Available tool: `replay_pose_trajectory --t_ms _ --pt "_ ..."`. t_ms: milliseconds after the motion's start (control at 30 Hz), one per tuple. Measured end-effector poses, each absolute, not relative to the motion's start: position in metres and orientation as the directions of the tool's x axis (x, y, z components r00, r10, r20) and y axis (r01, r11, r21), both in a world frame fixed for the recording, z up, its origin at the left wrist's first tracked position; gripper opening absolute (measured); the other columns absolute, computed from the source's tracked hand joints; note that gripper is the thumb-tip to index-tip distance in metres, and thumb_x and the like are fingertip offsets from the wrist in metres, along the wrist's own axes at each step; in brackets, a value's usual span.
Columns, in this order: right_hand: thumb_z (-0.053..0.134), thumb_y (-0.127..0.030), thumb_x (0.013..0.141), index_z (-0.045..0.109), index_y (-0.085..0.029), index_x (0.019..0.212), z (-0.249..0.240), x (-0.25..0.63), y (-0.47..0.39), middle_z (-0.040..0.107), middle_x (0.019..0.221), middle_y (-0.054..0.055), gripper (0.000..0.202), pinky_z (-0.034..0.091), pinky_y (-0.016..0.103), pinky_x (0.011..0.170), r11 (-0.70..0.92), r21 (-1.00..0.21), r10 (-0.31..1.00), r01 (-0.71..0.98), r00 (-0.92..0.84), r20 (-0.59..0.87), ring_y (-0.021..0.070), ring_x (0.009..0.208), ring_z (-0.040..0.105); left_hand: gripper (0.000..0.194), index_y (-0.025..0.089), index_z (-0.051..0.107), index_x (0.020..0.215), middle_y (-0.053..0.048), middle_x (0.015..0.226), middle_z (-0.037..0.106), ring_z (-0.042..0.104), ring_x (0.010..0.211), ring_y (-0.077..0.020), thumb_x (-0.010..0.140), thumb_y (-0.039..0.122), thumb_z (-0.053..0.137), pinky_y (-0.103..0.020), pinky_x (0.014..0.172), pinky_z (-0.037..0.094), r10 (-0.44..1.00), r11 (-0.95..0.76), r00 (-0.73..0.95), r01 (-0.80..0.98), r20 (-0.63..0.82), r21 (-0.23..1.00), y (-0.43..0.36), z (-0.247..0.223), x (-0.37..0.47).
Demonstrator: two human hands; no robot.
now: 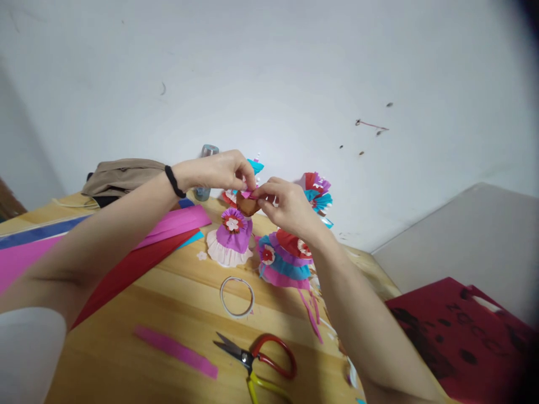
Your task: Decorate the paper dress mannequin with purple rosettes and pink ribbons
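Observation:
My left hand (231, 170) is closed in a pinch at the top of a small doll, its fingertips on a pink piece of crepe paper (246, 194). From the other side my right hand (288, 205) pinches the same pink paper. Below it shows the doll's brown round head (247, 205), partly covered by my fingers. The doll's dress (241, 241) is purple with a pale frilled hem and a flower. Beside it stands a second ruffled dress (284, 269) in red, purple, blue and pink, partly behind my right forearm.
Scissors (246, 357) with red and yellow handles lie open on the wooden table (168, 303). Near them are a tape roll (237, 297) and a pink strip (177, 352). Coloured paper sheets (126, 269) spread left; a red bag (455, 342) stands right. A wall rises behind.

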State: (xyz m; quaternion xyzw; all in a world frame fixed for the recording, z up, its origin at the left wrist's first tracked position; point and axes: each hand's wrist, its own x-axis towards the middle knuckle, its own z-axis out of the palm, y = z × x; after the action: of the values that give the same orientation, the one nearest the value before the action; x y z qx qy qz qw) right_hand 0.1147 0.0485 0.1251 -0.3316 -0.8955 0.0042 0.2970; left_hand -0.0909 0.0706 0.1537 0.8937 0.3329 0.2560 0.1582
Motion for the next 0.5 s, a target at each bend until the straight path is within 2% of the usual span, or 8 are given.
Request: replay_pose_trajectory --t_ms 167,333,500 --pt "0.052 -0.008 0.076 0.072 -0.016 0.085 0.124 0.115 0.049 0.062 0.081 0.005 0.024 0.042 0.029 0.070 0.780 -0.196 0.593 0.595 -0.600 0.537 0.0160 0.071 0.054 0.013 0.012 0.070 0.082 -0.002 0.071 0.069 0.058 0.063 -0.0094 0.071 0.019 0.066 -0.021 0.061 0.037 0.718 -0.653 0.629 0.457 0.300 0.604 0.083 0.150 -0.091" --pt "0.052 -0.008 0.077 0.072 -0.016 0.087 0.121 0.117 0.047 0.061 0.081 0.005 0.024 0.041 0.029 0.068 0.787 -0.185 0.577 0.588 -0.596 0.558 0.0157 0.071 0.054 0.020 0.012 0.065 0.084 -0.001 0.070 0.066 0.057 0.060 -0.0088 0.067 0.018 0.072 -0.021 0.059 0.037 0.703 -0.650 0.631 0.382 0.329 0.657 0.093 0.145 -0.088" --pt "0.051 -0.008 0.081 0.072 -0.017 0.087 0.117 0.118 0.043 0.062 0.083 0.005 0.024 0.042 0.030 0.068 0.802 -0.166 0.546 0.573 -0.593 0.592 0.0162 0.072 0.056 0.036 0.011 0.065 0.102 -0.003 0.076 0.067 0.061 0.065 -0.0112 0.069 0.021 0.073 -0.023 0.063 0.041 0.694 -0.606 0.649 0.294 0.311 0.739 0.093 0.141 -0.085"
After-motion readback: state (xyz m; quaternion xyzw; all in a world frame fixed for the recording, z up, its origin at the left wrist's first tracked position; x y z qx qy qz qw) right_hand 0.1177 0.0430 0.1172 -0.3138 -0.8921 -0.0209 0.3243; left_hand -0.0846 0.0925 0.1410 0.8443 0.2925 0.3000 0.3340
